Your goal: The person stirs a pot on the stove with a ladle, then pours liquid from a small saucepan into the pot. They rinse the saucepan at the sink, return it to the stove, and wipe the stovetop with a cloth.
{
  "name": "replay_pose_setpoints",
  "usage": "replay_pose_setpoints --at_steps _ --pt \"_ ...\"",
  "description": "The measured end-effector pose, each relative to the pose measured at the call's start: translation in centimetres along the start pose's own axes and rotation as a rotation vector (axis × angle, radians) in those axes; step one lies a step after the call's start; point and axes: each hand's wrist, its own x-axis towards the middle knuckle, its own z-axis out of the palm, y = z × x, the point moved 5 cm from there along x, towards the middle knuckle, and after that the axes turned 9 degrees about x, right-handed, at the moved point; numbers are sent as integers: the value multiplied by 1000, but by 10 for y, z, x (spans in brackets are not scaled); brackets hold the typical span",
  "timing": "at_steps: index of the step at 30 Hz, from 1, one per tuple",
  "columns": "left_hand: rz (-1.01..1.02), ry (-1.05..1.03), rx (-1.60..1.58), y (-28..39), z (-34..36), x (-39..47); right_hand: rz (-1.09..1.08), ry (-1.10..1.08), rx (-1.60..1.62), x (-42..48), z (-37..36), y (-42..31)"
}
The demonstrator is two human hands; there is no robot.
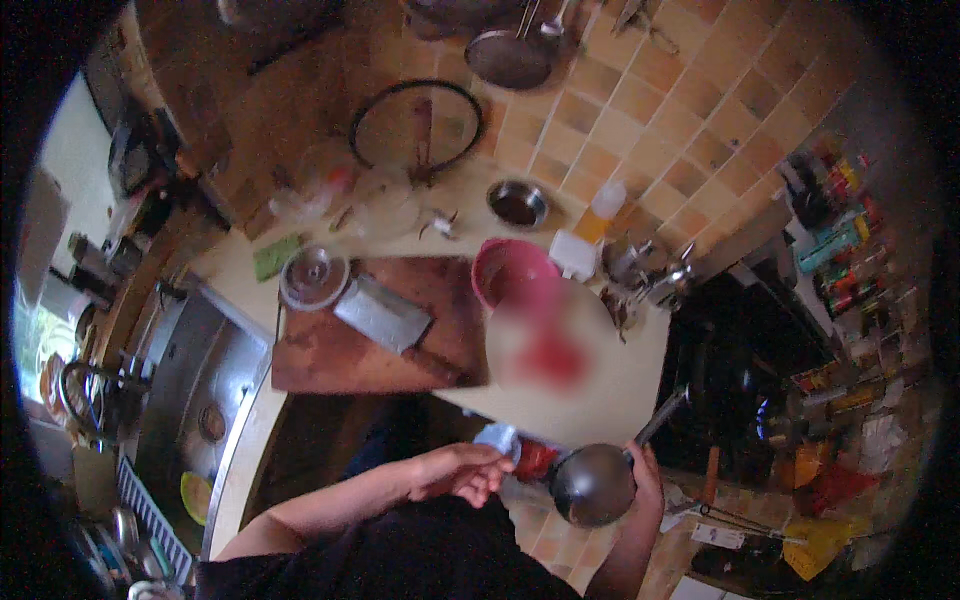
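Observation:
My right hand (649,480) grips a dark metal pan (594,486), its rounded side showing, in front of the counter's edge. To the left of the pan my left hand (466,474) is raised with its fingers loosely bent and apart, nothing held in it. Beyond both hands a wooden cutting board (315,367) lies on the counter, bearing a cleaver (384,315) with a wide blade and a clear round lid or bowl (315,276). A pink plastic bowl (511,262) stands right of the board, beside a blurred round patch with something red.
A steel sink (225,375) is at the left, a black stove (720,390) at the right. Along the tiled wall stand a round metal bowl (517,203), a white container (574,253) and a bottle (608,199). A frying pan (510,58) hangs above.

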Motion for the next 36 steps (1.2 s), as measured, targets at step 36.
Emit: replay_pose_setpoints --at_steps 36 --pt "412 505 -188 101 -169 -134 -1207 -284 -406 3 404 -735"
